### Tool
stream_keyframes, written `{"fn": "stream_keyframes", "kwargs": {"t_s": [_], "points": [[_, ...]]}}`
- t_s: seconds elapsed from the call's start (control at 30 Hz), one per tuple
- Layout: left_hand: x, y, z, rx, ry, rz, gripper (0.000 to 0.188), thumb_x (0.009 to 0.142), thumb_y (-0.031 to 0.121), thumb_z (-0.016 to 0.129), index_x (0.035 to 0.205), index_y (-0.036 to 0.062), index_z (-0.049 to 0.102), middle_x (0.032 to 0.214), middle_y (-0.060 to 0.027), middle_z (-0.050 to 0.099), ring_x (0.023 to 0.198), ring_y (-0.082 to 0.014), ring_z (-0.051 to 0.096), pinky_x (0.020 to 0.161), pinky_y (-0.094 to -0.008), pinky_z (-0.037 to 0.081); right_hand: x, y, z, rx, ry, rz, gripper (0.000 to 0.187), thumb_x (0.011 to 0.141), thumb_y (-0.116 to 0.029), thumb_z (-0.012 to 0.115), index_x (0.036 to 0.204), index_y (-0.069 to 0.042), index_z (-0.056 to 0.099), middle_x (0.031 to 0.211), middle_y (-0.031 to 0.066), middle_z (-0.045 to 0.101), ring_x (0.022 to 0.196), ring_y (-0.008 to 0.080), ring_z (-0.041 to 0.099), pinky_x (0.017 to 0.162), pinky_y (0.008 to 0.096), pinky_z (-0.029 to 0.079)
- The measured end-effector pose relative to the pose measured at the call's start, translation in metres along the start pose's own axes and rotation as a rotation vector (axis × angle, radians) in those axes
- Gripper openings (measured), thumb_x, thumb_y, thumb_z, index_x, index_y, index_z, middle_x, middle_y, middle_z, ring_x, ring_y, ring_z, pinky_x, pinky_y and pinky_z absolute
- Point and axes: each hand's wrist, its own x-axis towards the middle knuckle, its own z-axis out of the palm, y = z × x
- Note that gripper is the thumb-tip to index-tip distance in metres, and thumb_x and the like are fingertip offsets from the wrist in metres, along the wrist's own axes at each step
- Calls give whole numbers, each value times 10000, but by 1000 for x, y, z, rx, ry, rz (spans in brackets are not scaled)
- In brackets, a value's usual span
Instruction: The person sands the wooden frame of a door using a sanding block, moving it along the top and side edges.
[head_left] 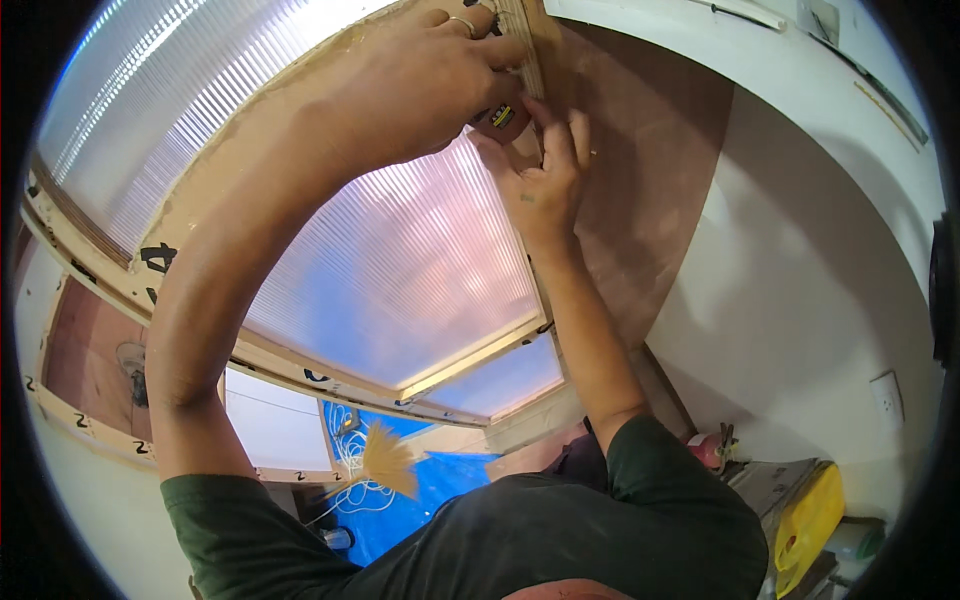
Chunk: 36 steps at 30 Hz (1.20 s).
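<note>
My left hand [430, 75] reaches up to the wooden frame's corner, its fingers curled round a small rounded red-and-black tool [503, 120] with a yellow-edged label. Most of that tool is hidden by the hand, so its exact kind does not show. From below, my right hand [548, 195] meets the same tool, with its thumb and forefinger on either side of it and the other fingers bent beside the wood. Both hands are at a wooden upright [522, 45], next to a ribbed translucent panel [400, 260] set in the frame.
A brown board [640, 150] and a white wall [800, 290] with a socket [886, 396] stand to the right. Below lie a blue sheet [455, 490], coiled white cable [350, 450] and a straw-coloured brush [388, 462]. A yellow bag [808, 525] is at lower right.
</note>
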Motion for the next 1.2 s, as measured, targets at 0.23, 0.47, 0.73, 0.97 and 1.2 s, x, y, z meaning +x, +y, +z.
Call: {"fn": "stream_keyframes", "kwargs": {"t_s": [0.23, 0.47, 0.73, 0.97, 1.2], "points": [[-5, 19, 39, -32, -38, 63, 170, 839, 88, 730, 960, 139, 838, 1141, -29, 681, 1104, -248, 617, 950, -396, 529, -48, 17, -17, -192, -48, 64, 629, 727, -359, 975, 1201, -53, 697, 1075, 133, 613, 969, 325, 622, 855, 473, 464], [-11, 59, 69, -63, -179, 44, 231, 857, 126, 705, 1041, 188, 830, 1202, -32, 689, 1188, -236, 590, 1007, -391, 501, -105, 29, -35, -156, -106, 241, 599, 717, -403, 965, 1097, -36, 683, 1042, 138, 615, 968, 370, 612, 866, 496, 472], [-55, 117, 105, -78, -107, 155, 267, 908, 246, 634, 1121, 238, 796, 1157, 34, 663, 1167, -198, 580, 951, -341, 479, -156, 20, -85, -55, -276, 251, 391, 827, -187, 880, 1084, 2, 655, 1132, 172, 641, 1028, 348, 634, 901, 473, 512], [-169, 145, 41, -597, 117, -445, 508, 712, 72, 833, 1205, 95, 716, 1159, -79, 647, 1071, -319, 607, 925, -439, 517, -107, -1, -111, 81, -477, 262, 262, 970, -177, 740, 1163, -19, 660, 1191, 168, 651, 1092, 362, 651, 980, 446, 504], [-300, 140, 12, 40, 902, -1277, 587, 772, 5, 884, 1311, 27, 653, 1267, -169, 604, 1160, -324, 603, 990, -400, 520, 4, -26, -22, -132, -332, -106, 413, 992, -154, 715, 1369, -8, 635, 1304, 190, 612, 1228, 358, 599, 1073, 479, 470]]}}
